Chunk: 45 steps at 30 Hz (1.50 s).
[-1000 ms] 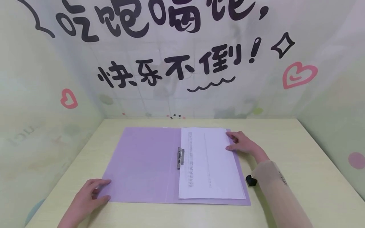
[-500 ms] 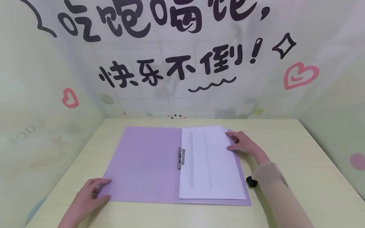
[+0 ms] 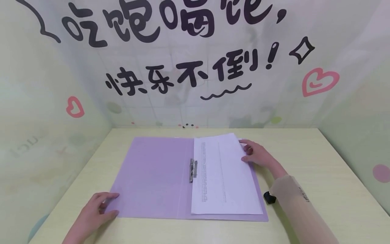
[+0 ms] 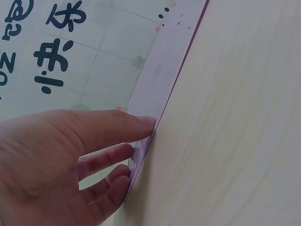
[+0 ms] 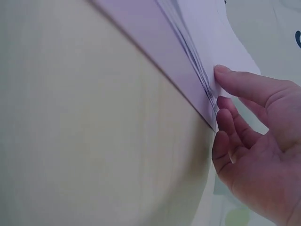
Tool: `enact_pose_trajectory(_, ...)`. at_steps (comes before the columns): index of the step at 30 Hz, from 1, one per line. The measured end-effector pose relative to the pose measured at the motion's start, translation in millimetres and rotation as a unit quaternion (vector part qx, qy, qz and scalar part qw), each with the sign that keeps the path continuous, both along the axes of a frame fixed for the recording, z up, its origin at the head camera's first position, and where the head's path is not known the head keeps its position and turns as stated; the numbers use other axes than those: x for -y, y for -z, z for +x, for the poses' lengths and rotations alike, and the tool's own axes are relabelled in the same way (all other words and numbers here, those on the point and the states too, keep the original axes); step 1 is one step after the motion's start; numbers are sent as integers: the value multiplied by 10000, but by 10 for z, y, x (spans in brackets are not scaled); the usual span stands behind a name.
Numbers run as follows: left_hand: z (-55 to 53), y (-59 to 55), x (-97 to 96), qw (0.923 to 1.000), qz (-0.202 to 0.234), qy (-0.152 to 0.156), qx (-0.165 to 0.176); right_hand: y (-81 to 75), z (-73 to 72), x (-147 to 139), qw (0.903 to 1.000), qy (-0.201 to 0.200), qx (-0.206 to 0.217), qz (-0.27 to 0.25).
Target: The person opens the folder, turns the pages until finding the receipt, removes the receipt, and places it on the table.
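Note:
A purple file folder (image 3: 152, 176) lies spread on the table, with a metal clip (image 3: 193, 170) near its spine. On its right half sits a stack of printed paper sheets (image 3: 234, 183); the top sheet's far right corner is raised and bent. My right hand (image 3: 260, 156) pinches that sheet near its right edge, and the right wrist view shows the thumb (image 5: 225, 70) against the paper. At the folder's near left corner rests my left hand (image 3: 94, 210), with thumb (image 4: 141, 123) and fingertips touching the folder's edges.
A small black object (image 3: 269, 197) lies beside the folder's right edge, close to my right sleeve (image 3: 295, 203). The pale wooden table (image 3: 329, 176) ends at a printed wall covering (image 3: 170, 112) behind, with side walls left and right.
The top sheet's far right corner has lifted and bent leftward from the stack. My right fingers have shifted slightly with it; the left hand has stayed put.

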<state>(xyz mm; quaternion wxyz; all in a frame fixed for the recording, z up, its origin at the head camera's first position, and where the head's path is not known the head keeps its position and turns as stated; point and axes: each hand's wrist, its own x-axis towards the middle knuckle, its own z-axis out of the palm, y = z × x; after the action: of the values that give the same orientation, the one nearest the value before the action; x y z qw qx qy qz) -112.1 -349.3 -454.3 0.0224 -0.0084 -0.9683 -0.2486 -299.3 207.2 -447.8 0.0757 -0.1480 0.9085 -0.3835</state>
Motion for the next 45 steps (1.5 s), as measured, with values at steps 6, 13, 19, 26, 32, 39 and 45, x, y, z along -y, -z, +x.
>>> enact_pose_trajectory(6, 15, 5, 1, 10000, 49, -19, -15, -15, -4, -3, 9993, 168, 33, -319)
enact_pose_trajectory(13, 12, -3, 4, 10000, 24, -60, 63, -43, 7, -18, 9975, 99, -209, -666)
enact_pose_trajectory(19, 8, -4, 8, 10000, 33, -39, 37, -96, 22, -53, 9956, -59, -157, -917)
enact_pose_trajectory(26, 4, -16, -3, 9997, 117, -77, 217, -97, 1, -93, 9955, -138, -284, -891)
enact_pose_trajectory(32, 4, -3, 0, 9999, 49, -82, 136, -130, 14, -107, 9962, -89, -390, -775)
enact_pose_trajectory(39, -3, 12, 4, 9999, 59, -72, 100, -217, 16, -105, 9971, -79, -359, -665)
enact_pose_trajectory(45, 8, 12, 7, 9999, 87, -81, 95, -311, 6, -138, 9970, -248, -347, -649)
